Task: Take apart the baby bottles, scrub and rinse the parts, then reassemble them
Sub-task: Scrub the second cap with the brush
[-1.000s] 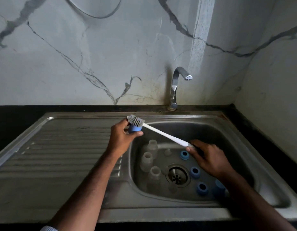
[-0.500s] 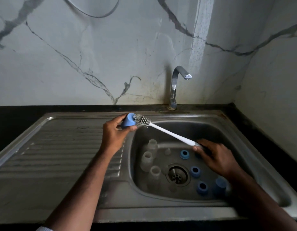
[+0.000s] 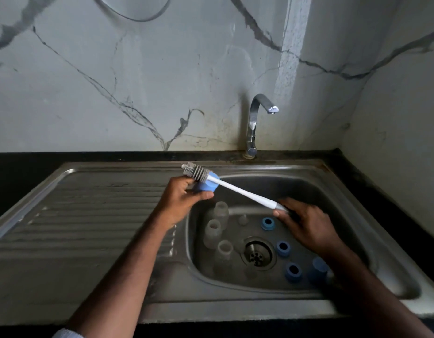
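My left hand point(image 3: 180, 196) grips a blue bottle cap point(image 3: 207, 185) above the basin's left rim. My right hand point(image 3: 306, 223) holds the white handle of a bottle brush point(image 3: 240, 191), whose grey bristles lie across the top of the cap. In the sink basin point(image 3: 372, 230) stand three clear bottle bodies point(image 3: 220, 211), open ends up. A small clear teat point(image 3: 242, 219) sits behind the drain. Three blue collar rings point(image 3: 283, 248) lie to the right of the drain, and another blue cap point(image 3: 318, 267) is beside my right forearm.
A chrome tap point(image 3: 256, 120) rises behind the basin; no water runs from it. The ribbed steel drainboard point(image 3: 89, 215) spreads to the left. A black counter point(image 3: 23, 167) borders the sink, and marble walls close the back and right.
The brush has slid further left across the cap, so its bristles now stick out past the cap's far side. My left hand has turned the cap.
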Motion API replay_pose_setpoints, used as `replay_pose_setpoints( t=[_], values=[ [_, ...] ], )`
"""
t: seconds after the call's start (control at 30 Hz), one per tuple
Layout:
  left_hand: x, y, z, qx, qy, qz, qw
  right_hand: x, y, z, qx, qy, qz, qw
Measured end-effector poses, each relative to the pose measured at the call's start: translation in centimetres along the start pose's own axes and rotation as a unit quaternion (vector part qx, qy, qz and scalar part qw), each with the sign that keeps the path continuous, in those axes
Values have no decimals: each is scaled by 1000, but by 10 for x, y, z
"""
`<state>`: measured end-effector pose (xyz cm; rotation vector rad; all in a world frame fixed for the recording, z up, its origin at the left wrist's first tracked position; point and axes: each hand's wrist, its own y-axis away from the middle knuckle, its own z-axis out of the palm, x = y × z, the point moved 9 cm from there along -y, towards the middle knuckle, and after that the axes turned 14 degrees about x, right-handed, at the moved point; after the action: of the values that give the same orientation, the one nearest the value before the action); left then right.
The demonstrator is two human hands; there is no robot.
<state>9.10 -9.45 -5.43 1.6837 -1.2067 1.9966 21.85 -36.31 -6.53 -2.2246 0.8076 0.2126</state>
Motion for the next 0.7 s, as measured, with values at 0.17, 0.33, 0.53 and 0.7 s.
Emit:
replay_pose_setpoints(
  t=[0.17, 0.33, 0.53, 0.7],
  values=[
    [2, -6, -13, 22, 11, -4, 1000, 12, 1, -10, 2, -7, 14, 1000],
    [0, -8, -23, 37, 26, -10, 999, 15, 1, -1, -13, 5, 20, 1000],
    [2, 2, 4, -1, 1, -7, 1000, 10, 0, 5, -19, 9, 12, 1000],
    [3, -11, -29, 51, 4, -4, 999, 18, 2, -6, 6, 2, 4, 1000]
  ],
)
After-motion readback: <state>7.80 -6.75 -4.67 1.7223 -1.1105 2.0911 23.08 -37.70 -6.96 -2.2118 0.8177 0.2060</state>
